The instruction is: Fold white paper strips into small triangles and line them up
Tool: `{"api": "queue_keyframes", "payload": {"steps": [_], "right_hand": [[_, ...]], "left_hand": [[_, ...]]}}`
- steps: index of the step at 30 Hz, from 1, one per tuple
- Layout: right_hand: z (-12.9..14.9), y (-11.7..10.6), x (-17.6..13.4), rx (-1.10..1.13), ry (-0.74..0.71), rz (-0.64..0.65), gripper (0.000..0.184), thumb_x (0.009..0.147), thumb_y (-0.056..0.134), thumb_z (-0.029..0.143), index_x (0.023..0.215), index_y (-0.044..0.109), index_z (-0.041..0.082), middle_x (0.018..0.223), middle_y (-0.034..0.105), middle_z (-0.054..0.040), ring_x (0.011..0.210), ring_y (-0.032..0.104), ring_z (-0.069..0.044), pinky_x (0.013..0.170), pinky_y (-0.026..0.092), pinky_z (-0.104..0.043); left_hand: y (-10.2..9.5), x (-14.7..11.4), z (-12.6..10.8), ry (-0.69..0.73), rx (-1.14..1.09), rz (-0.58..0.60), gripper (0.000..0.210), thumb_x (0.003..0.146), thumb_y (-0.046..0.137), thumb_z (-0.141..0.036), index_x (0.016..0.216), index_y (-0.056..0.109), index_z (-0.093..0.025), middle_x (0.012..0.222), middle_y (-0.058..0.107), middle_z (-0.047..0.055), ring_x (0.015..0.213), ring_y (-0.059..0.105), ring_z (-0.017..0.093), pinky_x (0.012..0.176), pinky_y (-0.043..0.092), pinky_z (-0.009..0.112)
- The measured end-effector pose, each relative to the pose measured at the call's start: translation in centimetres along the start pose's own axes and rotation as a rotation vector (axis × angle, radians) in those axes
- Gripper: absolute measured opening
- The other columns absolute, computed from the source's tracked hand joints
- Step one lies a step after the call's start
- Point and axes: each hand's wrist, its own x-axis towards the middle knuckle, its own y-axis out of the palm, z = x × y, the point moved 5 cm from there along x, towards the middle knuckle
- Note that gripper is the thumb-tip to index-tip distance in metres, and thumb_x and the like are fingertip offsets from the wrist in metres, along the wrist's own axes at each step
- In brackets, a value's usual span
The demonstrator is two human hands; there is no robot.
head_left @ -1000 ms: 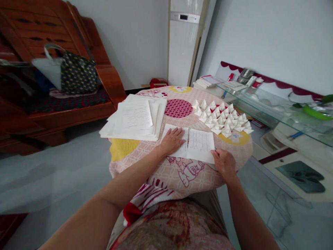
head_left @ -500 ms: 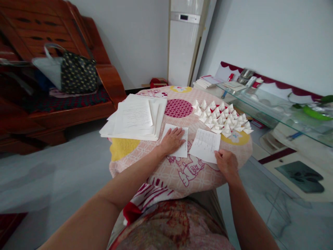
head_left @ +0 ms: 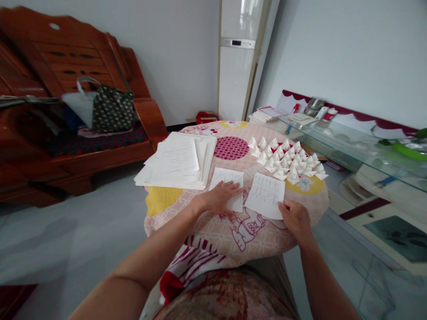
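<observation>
On the round table, spread with a pink patterned cloth, lie two sheets of paper with writing on them. My left hand is over the left sheet, fingers spread, touching or just above it. The right sheet lies slightly tilted, its lower right corner pinched between the thumb and fingers of my right hand. A stack of written paper sits at the left of the table. Several small folded white paper boats stand in rows at the right.
A glass shelf with cups, a metal pot and papers is close on the right. A wooden bench with a dark patterned bag stands to the left. Beyond the table is a tall white air conditioner.
My left hand has shifted from lying flat on the left sheet, its thumb now spread away toward me. My right hand still pinches the right sheet's corner. The whole view has tilted up slightly.
</observation>
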Motion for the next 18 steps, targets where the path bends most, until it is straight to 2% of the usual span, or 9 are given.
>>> {"api": "queue_keyframes", "payload": {"steps": [2,5,7,13,18], "right_hand": [[-0.1,0.1,0.0,0.0,0.0,0.003,0.037,0.092,0.051,0.036,0.065,0.066,0.015,0.068,0.066,-0.0095,0.062,0.047,-0.016,0.06,0.026,-0.03],[-0.1,0.3,0.0,-0.003,0.006,0.018,0.037,0.093,0.05,0.036,0.066,0.067,0.015,0.069,0.066,-0.0095,0.062,0.048,-0.016,0.06,0.026,-0.029],[-0.1,0.4,0.0,-0.008,0.005,0.018,0.038,0.094,0.05,0.036,0.068,0.067,0.015,0.072,0.068,-0.0102,0.063,0.049,-0.016,0.061,0.026,-0.029],[-0.2,0.5,0.0,-0.038,0.009,0.026,0.038,0.096,0.05,0.035,0.072,0.07,0.014,0.077,0.071,-0.0125,0.065,0.05,-0.016,0.061,0.026,-0.03],[-0.2,0.5,0.0,-0.035,-0.002,0.009,0.038,0.096,0.049,0.036,0.073,0.071,0.014,0.077,0.072,-0.0121,0.065,0.051,-0.017,0.061,0.026,-0.029]], "left_hand": [[0.1,-0.7,-0.5,-0.017,0.025,0.037,0.095,0.082,0.073,-0.051,0.16,0.029,-0.021,0.168,0.026,0.018,0.156,0.023,0.04,0.123,0.022,0.059],[0.0,-1.3,-1.0,-0.004,0.076,0.021,0.078,0.089,0.065,-0.034,0.158,0.032,-0.017,0.166,0.031,0.018,0.154,0.029,0.034,0.124,0.025,0.049],[0.0,-1.5,-1.1,0.021,0.105,0.01,0.075,0.088,0.061,-0.023,0.157,0.034,-0.016,0.165,0.035,0.017,0.154,0.031,0.031,0.124,0.025,0.045],[0.1,-2.3,-1.0,0.095,0.052,0.007,0.088,0.082,0.067,-0.026,0.161,0.028,-0.024,0.168,0.031,0.012,0.155,0.028,0.034,0.124,0.025,0.052],[0.1,-2.3,-1.7,0.076,0.108,-0.012,0.087,0.078,0.064,-0.015,0.159,0.031,-0.019,0.166,0.036,0.013,0.154,0.031,0.033,0.123,0.028,0.046]]}}
